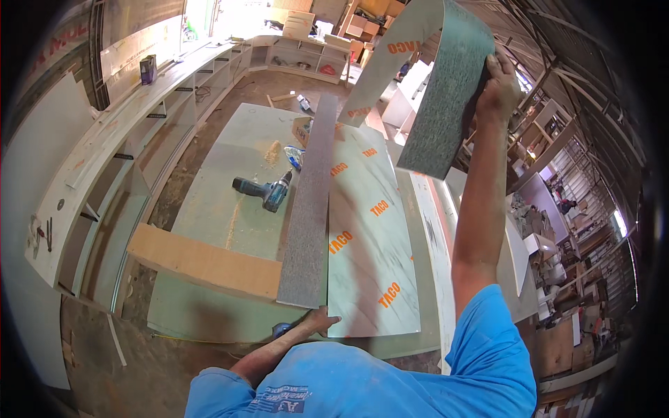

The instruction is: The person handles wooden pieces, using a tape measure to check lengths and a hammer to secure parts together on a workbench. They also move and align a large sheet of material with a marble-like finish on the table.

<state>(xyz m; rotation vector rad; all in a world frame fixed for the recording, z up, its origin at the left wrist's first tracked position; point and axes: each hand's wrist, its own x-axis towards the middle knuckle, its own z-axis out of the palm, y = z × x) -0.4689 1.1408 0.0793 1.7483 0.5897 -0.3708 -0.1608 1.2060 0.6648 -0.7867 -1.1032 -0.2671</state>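
Observation:
My right hand (497, 89), raised at the upper right, grips the edge of a dark grey laminate strip (446, 104). The strip curls over in a loop, and its pale back with orange print shows on the far side. Low at the table's near edge, my left hand (322, 321) has its fingers apart. It touches the near corner of a white marbled sheet (376, 258) with orange print, beside the end of a long grey-faced board (306, 230). A plywood piece (202, 259) meets that board at a right angle. Just left of my hand is a blue tape measure (281, 329).
On the pale green worktop (209, 167) lie a cordless drill (268, 191), a blue-and-white packet (293, 159) and sawdust (272, 153). A long cabinet frame (139, 146) runs along the left. Offcuts and scrap (550, 258) are piled on the right.

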